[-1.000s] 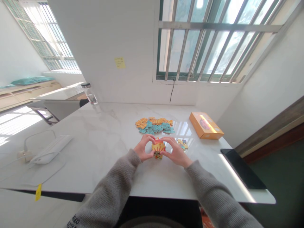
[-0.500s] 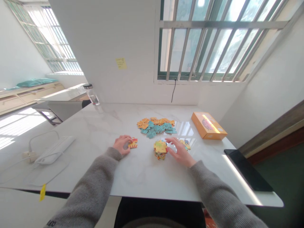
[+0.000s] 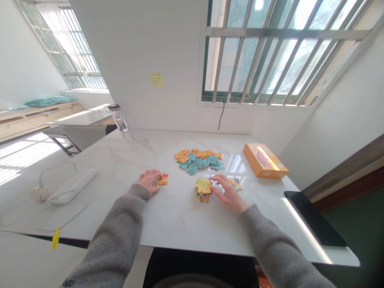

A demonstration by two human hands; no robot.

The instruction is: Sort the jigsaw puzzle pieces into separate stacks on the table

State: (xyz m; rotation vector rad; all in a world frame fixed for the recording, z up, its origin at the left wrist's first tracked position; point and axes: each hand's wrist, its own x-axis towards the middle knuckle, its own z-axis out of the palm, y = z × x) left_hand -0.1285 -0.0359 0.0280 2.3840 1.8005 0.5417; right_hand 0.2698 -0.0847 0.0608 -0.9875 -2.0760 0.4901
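Observation:
On the white marble table (image 3: 177,216), my left hand (image 3: 149,181) rests with its fingertips on a small red-and-yellow cluster of jigsaw pieces (image 3: 162,180). My right hand (image 3: 228,194) is curved, fingers apart, beside a low stack of jigsaw pieces (image 3: 203,189); its index fingertip is close to the stack's top. Beyond the hands lies a spread of loose orange and teal pieces (image 3: 198,161). A few more pieces (image 3: 235,183) sit just past my right fingers. An orange puzzle box (image 3: 265,161) lies flat to the far right.
A clear water bottle (image 3: 119,119) stands at the far left corner of the table. To the left lie a flat white device (image 3: 72,186) and its cable. A black tablet (image 3: 315,218) lies near the right edge. The table's front edge runs below my arms.
My hands have separated from around the stack. The left hand has moved left with the red-and-yellow cluster, while the right stays beside the stack. Little has changed over the last half second.

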